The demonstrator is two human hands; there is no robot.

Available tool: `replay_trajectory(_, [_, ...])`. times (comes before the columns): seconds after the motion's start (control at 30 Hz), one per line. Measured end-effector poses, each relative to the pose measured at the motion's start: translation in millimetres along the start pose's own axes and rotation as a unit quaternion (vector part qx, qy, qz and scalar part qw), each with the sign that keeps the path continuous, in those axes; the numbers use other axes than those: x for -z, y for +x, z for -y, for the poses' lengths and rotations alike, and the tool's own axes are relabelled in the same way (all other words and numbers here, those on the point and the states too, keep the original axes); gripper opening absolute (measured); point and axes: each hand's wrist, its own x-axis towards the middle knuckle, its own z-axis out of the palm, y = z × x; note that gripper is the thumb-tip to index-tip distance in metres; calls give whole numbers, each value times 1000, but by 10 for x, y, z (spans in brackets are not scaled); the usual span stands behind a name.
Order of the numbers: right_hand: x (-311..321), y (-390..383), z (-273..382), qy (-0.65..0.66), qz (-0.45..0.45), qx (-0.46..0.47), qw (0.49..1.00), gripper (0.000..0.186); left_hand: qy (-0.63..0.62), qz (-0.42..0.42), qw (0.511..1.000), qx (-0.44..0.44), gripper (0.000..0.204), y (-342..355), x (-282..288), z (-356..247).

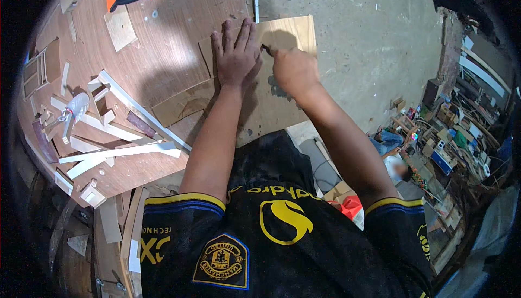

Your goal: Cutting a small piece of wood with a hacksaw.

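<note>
Head view: left hand (pixel 237 62) spread flat on one board (pixel 301 29); right hand (pixel 296 71), grip closed around one dark tool (pixel 267 48).

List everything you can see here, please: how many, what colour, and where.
Flat wooden board: one, pale tan, beneath the hands
Small handheld tool: one, dark, at the right hand's fingertips
Wood-grain worktop: one, reddish brown, left
Slim straight strips: several, white, on the worktop
Rounded bundle: one, white, among the strips
Looped handle: one, orange and black, upper left
Smooth floor: one, grey, upper right
Mixed clutter: uncounted, many colours, far right; mostly too small to tell
Short-sleeved shirt: one, black with yellow, bottom
Hands: two, bare, upper centre; left hand flat, right closed
</note>
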Motion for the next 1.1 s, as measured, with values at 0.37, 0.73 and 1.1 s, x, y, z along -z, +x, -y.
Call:
replay_trajectory(0.37, [395,-432,51,-8,13,17,1000,30,-12,11,1000,20,50,-60,33,-1])
replay_trajectory(0.73, [-147,-58,-217,17,-73,71,995,29,-19,-28,999,8,46,-10,6,-24])
replay_trajectory(1.1, [-248,-53,-106,42,-48,2,998,29,-20,-43,999,20,44,39,21,12])
